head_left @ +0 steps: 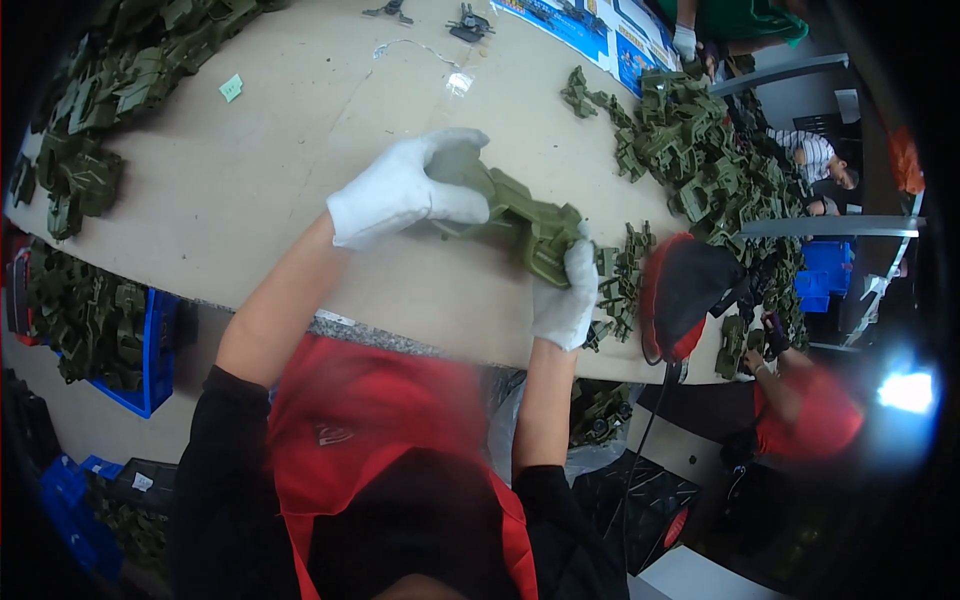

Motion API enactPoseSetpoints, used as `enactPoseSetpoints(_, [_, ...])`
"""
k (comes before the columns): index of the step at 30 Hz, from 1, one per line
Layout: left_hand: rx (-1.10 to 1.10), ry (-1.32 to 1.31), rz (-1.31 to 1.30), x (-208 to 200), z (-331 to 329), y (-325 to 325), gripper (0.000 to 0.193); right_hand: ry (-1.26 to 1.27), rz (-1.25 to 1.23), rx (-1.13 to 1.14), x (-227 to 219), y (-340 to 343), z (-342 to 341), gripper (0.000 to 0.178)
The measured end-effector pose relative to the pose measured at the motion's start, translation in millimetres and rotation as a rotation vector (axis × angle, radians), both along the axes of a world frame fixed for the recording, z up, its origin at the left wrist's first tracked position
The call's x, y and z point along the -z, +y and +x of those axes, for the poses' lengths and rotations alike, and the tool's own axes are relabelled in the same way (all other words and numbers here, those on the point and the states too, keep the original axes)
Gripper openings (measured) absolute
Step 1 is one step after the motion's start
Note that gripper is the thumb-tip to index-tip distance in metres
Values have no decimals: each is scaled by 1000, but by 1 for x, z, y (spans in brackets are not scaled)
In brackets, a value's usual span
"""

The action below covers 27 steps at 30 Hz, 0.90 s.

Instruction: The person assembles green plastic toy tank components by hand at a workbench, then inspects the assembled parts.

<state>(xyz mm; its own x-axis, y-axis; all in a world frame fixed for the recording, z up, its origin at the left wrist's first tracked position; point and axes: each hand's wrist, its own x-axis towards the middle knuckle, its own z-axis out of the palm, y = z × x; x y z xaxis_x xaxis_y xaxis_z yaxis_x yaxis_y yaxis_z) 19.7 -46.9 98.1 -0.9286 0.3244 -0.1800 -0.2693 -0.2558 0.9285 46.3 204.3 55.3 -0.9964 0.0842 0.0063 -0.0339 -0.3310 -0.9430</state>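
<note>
While reaching over the counter (260, 170) beyond the red apron (375, 400), grips one angular olive-green plastic part (545, 235) by both ends, slanting down toward the right. Clasps its left end in the white-gloved left hand (410, 188), with thumb on the near side and fingers arched along the far side, at the end of a left forearm (280, 300) angled up rightward. Holds its right end in the white-gloved right hand (567, 300), with fingers pointing upward along the outer edge, above a nearly upright right forearm (545, 405), near small olive-green pieces (625, 275).
</note>
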Motion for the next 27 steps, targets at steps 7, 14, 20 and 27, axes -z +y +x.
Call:
enactPoseSetpoints(7, [-96,55,-225,19,2,8,93,362,1106,198,-56,-26,-13,52])
enactPoseSetpoints(14, [-105,264,-340,33,-5,4,82,462,1416,-255,-75,-89,-32,36])
enactPoseSetpoints(20, [-73,435,-444,22,4,7,79,380,1143,-514,-73,-50,-57,49])
enactPoseSetpoints(27, [-96,648,-663,38,2,15,76,69,1063,-517,-54,-49,-45,54])
